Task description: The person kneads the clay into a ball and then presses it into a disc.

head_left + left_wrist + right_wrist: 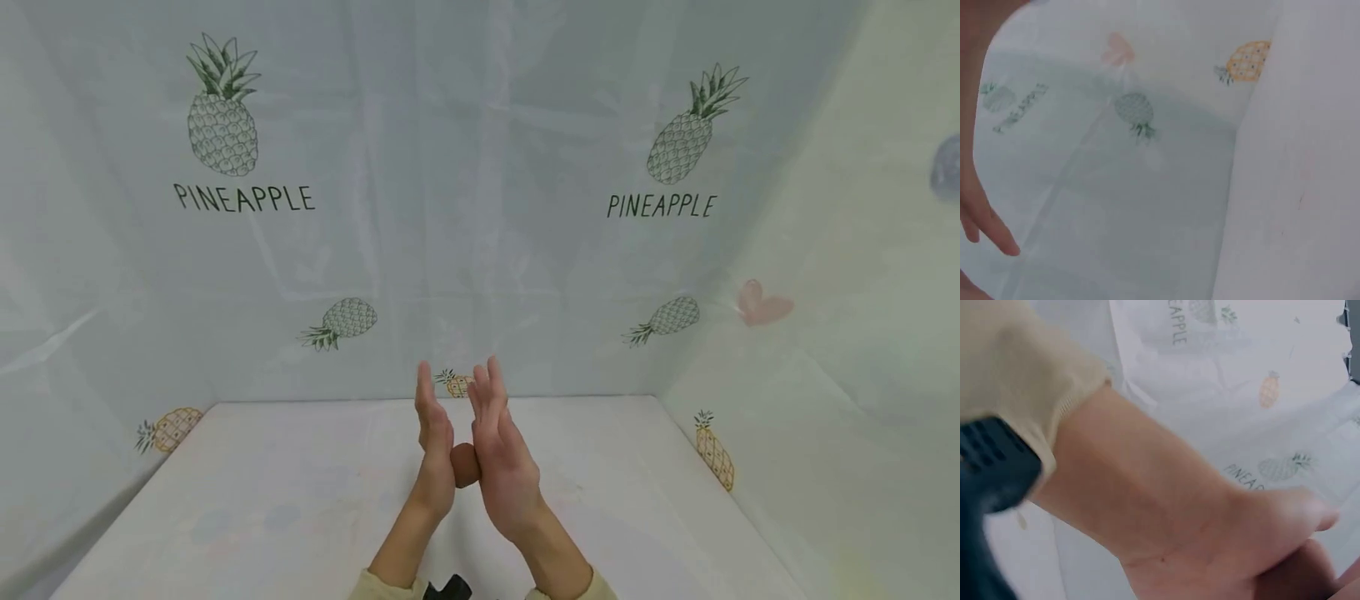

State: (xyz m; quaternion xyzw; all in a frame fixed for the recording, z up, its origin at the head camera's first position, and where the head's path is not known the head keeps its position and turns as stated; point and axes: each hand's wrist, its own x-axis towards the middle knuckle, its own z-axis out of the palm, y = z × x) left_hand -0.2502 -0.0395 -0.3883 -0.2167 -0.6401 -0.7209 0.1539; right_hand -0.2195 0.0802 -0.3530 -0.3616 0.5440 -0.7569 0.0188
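Observation:
Between the two palms, above the table, a small brown lump (465,465) like clay is pressed; its sides are partly covered. My left hand (437,446) is upright against its left side, fingers straight and pointing up. Against the right side lies the palm of my right hand (507,467), its fingers also extended upward. The right wrist view shows the right hand (1229,537) from the wrist side, with the brown lump (1302,572) partly hidden below the thumb. In the left wrist view, fingers (999,234) appear at the left edge, and the lump is out of sight.
A white-covered table (300,500) spreads under the hands. Pale sheeting (465,208) printed with pineapples hangs behind it and at both sides. A dark wrist device (997,469) sits by the beige sleeve (1029,362).

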